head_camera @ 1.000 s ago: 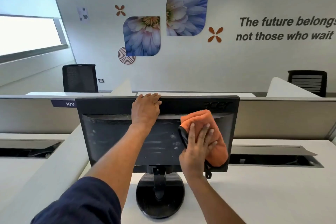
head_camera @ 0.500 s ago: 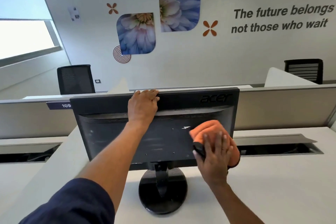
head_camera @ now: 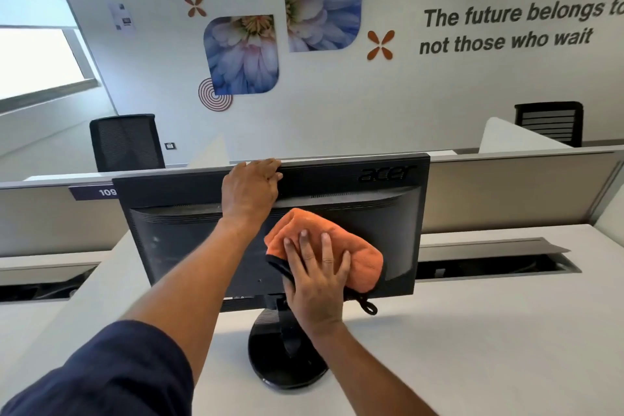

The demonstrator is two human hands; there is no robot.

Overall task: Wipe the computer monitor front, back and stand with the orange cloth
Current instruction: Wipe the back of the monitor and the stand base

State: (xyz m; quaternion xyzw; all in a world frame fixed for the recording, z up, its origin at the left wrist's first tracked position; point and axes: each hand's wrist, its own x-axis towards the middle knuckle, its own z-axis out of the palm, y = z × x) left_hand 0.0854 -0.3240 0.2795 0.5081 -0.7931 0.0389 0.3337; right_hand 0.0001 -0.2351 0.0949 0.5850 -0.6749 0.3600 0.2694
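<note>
A black monitor (head_camera: 189,246) stands on a white desk with its back panel turned toward me, on a round black stand (head_camera: 270,368). My left hand (head_camera: 251,189) grips the monitor's top edge near the middle, fingers curled over it. My right hand (head_camera: 317,284) presses the orange cloth (head_camera: 361,263) flat against the lower middle of the back panel, fingers spread straight. A black trim and loop of the cloth hang below the monitor's bottom edge. The screen side is hidden.
The white desk (head_camera: 472,348) spreads to the right, with an open cable tray (head_camera: 489,267) behind the monitor. Grey partitions (head_camera: 506,196) run behind it. Black office chairs (head_camera: 126,142) stand at the back left and back right.
My right hand slid the cloth down and right across the back panel, then back left toward the middle. My left hand kept its grip on the top edge.
</note>
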